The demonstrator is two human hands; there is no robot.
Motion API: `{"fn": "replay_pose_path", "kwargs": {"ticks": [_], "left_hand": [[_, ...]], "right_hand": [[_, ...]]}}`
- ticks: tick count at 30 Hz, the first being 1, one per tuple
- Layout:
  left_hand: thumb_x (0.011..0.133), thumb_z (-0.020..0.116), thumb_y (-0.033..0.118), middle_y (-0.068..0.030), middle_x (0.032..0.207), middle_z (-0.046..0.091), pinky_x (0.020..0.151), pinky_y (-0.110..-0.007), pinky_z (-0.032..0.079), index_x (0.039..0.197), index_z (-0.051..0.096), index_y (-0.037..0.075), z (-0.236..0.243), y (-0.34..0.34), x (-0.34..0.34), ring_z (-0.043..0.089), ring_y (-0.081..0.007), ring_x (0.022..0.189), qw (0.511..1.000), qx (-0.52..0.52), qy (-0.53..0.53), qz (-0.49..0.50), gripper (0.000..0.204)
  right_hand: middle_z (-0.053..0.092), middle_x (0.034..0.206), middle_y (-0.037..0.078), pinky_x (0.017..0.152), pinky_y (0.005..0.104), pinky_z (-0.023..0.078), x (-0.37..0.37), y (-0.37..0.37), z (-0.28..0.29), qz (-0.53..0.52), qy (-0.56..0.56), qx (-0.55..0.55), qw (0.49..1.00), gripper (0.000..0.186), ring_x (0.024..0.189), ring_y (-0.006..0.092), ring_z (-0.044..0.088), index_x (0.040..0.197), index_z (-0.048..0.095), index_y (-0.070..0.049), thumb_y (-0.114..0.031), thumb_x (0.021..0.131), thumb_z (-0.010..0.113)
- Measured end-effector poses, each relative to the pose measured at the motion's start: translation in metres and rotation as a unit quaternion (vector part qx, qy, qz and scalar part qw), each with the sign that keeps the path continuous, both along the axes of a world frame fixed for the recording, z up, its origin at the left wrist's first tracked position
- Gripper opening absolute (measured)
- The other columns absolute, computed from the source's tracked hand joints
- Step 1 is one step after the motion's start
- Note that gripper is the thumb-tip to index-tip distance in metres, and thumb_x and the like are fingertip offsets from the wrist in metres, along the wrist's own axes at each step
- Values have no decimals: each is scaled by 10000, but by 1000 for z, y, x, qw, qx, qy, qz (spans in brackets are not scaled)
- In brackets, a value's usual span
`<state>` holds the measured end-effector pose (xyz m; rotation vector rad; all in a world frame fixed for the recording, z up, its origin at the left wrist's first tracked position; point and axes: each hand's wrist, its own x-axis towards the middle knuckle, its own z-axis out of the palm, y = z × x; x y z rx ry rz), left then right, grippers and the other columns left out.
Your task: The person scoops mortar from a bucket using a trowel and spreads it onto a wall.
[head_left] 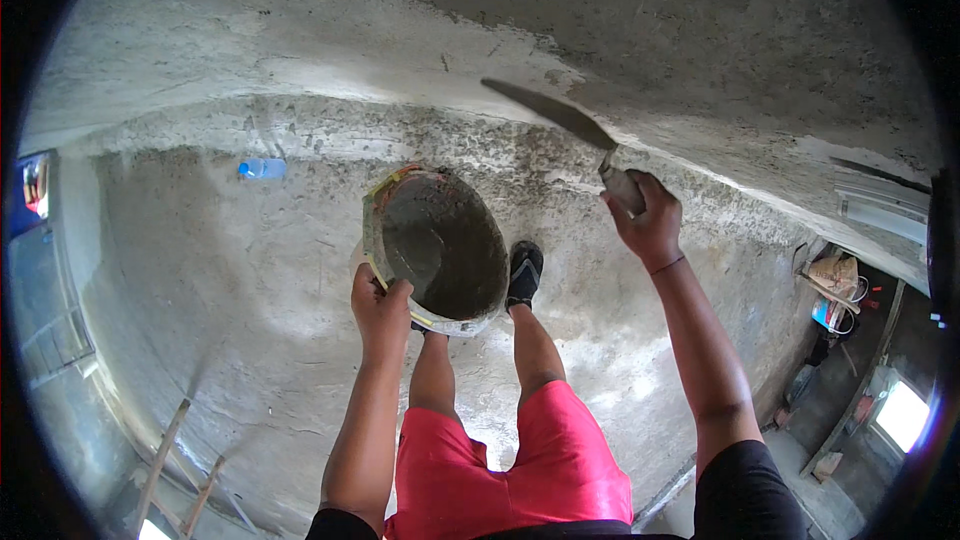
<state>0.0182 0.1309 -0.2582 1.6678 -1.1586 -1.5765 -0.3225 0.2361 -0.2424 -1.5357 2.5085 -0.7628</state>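
Note:
My left hand (381,315) grips the near left rim of a round bucket (372,240), fingers curled over its edge. Wet grey mortar (440,240) coats the inside of the bucket, which is tilted so its mouth faces up toward me. In my right hand (650,220) is the handle of a pointed trowel (560,115). Its long blade points up and left, in front of the plastered wall (400,50). Whether the blade touches the wall I cannot tell. Darker, damp-looking plaster (640,20) covers the wall's upper right part.
A clear bottle with a blue cap (262,169) lies on the rough concrete floor (250,290) near the wall's foot. Wooden poles (165,450) lean at the lower left. Bags and a small bucket (832,314) stand at the right. My shoe (524,273) is beside the held bucket.

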Motion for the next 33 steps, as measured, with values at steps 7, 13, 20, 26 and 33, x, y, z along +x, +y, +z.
{"fn": "replay_pose_path", "kwargs": {"ticks": [7, 13, 20, 26, 33], "left_hand": [[705, 551, -38, -51, 822, 574, 660, -240, 425, 879, 507, 13, -2, 7, 1, 547, -98, 730, 999, 32, -11, -29, 187], [709, 549, -45, -51, 849, 575, 690, -238, 429, 893, 507, 13, 7, 7, -7, 544, -100, 750, 999, 39, 1, -17, 197], [713, 543, -35, -60, 867, 582, 715, -249, 437, 930, 520, -1, 1, 6, -7, 553, -108, 774, 999, 28, -10, -34, 220], [715, 543, -25, -57, 841, 579, 701, -252, 435, 920, 521, -6, -7, 6, -7, 542, -104, 759, 999, 15, -18, -27, 206], [717, 546, -29, -61, 834, 580, 691, -256, 440, 900, 520, -3, -6, 8, -11, 546, -103, 758, 999, 21, -3, -24, 186]], "right_hand": [[678, 862, 172, 636, 382, 537, -23, -20, 14, 2, -6, -7, 1000, 361, 742, 327, 679, 1013, 640, -44, -302, 779, 735], [676, 821, 186, 626, 401, 531, -30, -29, 18, -3, -29, 16, 999, 354, 728, 340, 677, 1046, 621, -37, -310, 829, 680], [659, 749, 196, 598, 432, 521, -32, -38, 16, 0, 9, 53, 999, 350, 697, 353, 669, 1042, 582, -39, -351, 886, 608], [661, 727, 164, 581, 417, 524, -20, -34, 32, -29, 7, 125, 992, 318, 659, 337, 669, 1000, 593, -58, -353, 881, 617], [659, 708, 125, 562, 370, 526, -23, 2, 33, -23, 42, 137, 989, 294, 615, 278, 668, 968, 613, -85, -352, 853, 658]]}}
